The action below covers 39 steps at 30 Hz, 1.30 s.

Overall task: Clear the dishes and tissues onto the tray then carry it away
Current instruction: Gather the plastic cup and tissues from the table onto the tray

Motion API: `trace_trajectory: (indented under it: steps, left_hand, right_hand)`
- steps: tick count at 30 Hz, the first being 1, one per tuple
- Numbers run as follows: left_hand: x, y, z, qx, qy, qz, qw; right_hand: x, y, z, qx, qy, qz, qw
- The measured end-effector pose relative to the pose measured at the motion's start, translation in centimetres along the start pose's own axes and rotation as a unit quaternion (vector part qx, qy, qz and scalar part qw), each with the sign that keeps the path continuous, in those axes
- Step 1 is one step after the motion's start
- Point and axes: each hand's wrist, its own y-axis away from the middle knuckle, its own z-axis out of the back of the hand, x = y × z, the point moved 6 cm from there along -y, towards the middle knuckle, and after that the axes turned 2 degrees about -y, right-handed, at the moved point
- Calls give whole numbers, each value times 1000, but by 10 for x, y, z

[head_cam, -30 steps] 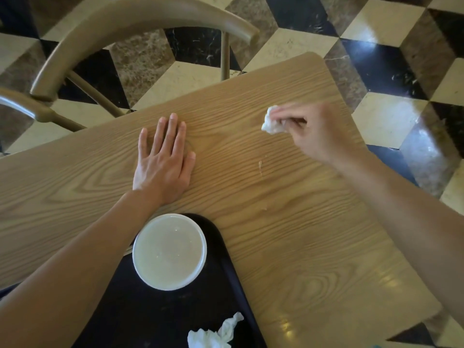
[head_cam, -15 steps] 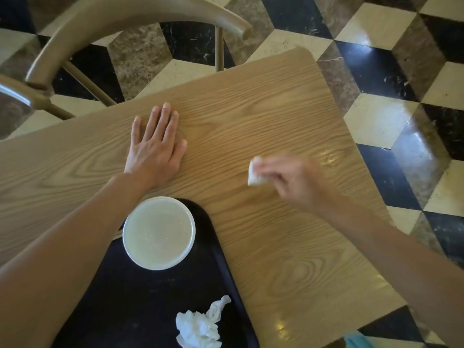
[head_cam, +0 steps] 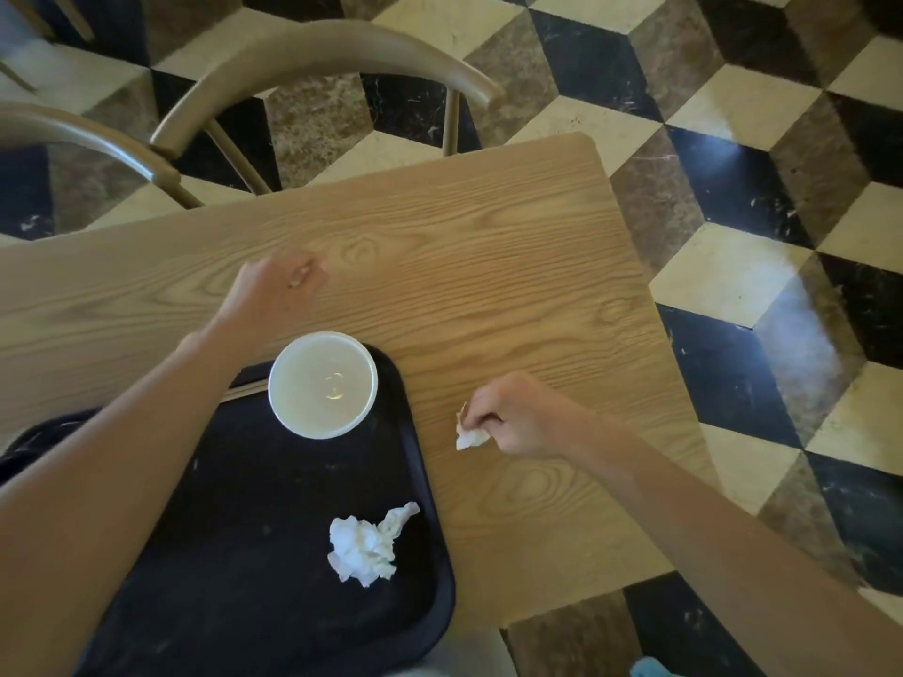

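Note:
A black tray (head_cam: 273,554) lies at the near left of the wooden table (head_cam: 479,246). A white bowl (head_cam: 322,385) stands in the tray's far corner, and a crumpled white tissue (head_cam: 367,543) lies on the tray nearer to me. My right hand (head_cam: 518,415) rests on the table just right of the tray, shut on a small wadded tissue (head_cam: 469,436). My left hand (head_cam: 278,285) is blurred, its fingers curled in, over the table beyond the bowl; nothing shows in it.
Two curved tan chair backs (head_cam: 317,56) stand beyond the table's far edge. The table's right edge (head_cam: 650,305) drops to a floor tiled in black, cream and brown. A bit of something blue (head_cam: 647,669) shows at the bottom edge.
My right hand has pulled the small tissue back across the table toward the tray. My left hand, flat on the table before, has lifted and curled its fingers.

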Motion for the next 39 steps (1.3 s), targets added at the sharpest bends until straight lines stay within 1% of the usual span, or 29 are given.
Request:
trace_trajectory:
  steps: [2,4,7,9,11,13,15,18,21,24,29,35,39]
  left_hand:
    - [3,23,9,-24,0,16,1000]
    - [12,48,16,-42,24,49,998]
    - [35,89,22,-61,60,95,992]
    - [51,120,22,-74,81,118,987]
    - [64,154,17,-76,107,144,981]
    - [77,188,6,-72,110,163,978]
    - [89,218,-8,-54,86,168,981]
    - [100,254,-34,6,24,163,986]
    - [105,282,-61,67,-28,166,983]
    - [106,296,-81,113,-89,149,978]
    - [102,301,-92,129,-116,153,973]
    - [103,299,-94,147,-109,155,971]
    - [107,299,-83,148,-71,146,976]
  right_hand:
    - [3,6,6,-31,-19,-41,998]
    - [10,12,10,-85,-41,-68,993]
    - [29,21,5,-143,-65,-81,984]
    - [47,25,-7,-157,-77,-69,982]
    - [65,27,-22,-153,-97,-62,981]
    - [79,28,-38,-151,-106,-56,981]
    - [90,27,-54,-151,-101,-53,982]
    - [103,25,-73,-150,-82,-54,984]
    - [113,22,-88,-147,-73,-70,984]
    - [115,21,-104,-147,-79,-91,982]
    - [116,22,-116,-155,-38,-98,982]
    - [123,20,-121,-134,24,-92,986]
    - [128,22,-114,-169,21,-87,982]
